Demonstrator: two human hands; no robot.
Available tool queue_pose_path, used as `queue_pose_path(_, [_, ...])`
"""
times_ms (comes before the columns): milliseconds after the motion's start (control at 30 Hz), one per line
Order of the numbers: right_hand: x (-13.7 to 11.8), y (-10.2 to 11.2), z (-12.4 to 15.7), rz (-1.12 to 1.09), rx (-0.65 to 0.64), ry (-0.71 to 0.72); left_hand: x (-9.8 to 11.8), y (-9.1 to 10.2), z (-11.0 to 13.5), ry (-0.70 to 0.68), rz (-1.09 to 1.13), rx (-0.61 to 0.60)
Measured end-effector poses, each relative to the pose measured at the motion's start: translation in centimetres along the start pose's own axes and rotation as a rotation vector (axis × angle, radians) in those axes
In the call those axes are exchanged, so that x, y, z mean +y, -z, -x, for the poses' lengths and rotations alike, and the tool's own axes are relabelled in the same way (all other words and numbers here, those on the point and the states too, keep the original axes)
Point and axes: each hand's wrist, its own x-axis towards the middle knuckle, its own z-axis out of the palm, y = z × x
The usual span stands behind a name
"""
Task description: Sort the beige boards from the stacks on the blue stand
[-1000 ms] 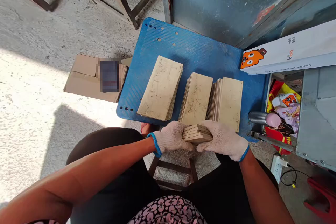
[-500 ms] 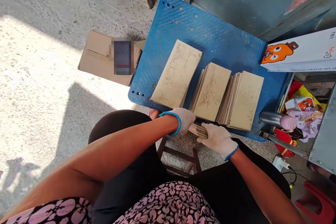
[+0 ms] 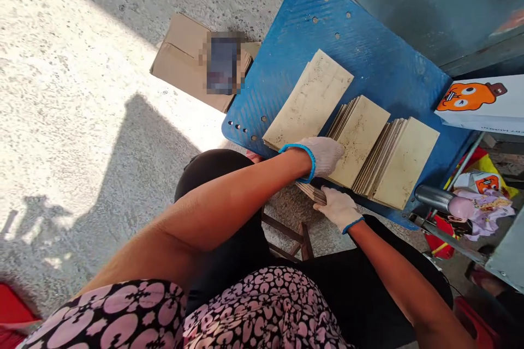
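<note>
My right hand [image 3: 339, 206], in a white knit glove with a blue cuff, grips the end of a small bundle of thin boards [image 3: 311, 193] below the table's near edge. My left hand [image 3: 326, 156], gloved the same way, reaches over that bundle to the near left part of the middle stack of boards [image 3: 360, 139]. Its fingers point right and bend downward; their tips are hard to make out, so whether they pinch a board is unclear. The left stack [image 3: 313, 95] and the right stack [image 3: 409, 161] of pale, speckled rectangular boards lie on either side.
The stacks lie on a blue plastic table [image 3: 368, 38] with holes. Left of it is a flattened cardboard box [image 3: 180, 60] with a blurred dark object [image 3: 223, 62]. At right are a white printed box [image 3: 483, 101] and a metal flask [image 3: 434, 197]. A wooden stool [image 3: 305, 240] stands below.
My left hand has moved from beside the held bundle onto the middle stack. My right hand still holds the bundle. The view has shifted, and the left stack's boards look less evenly aligned.
</note>
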Motion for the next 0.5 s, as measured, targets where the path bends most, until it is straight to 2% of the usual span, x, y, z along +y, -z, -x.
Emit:
queue_pose_path(133, [-0.7, 0.3, -0.6, 0.020, -0.020, -0.014, -0.3, 0.5, 0.2, 0.047, 0.023, 0.065])
queue_pose_path(500, [-1.0, 0.3, -1.6, 0.032, -0.049, 0.022, 0.3, 0.5, 0.5, 0.041, 0.030, 0.048])
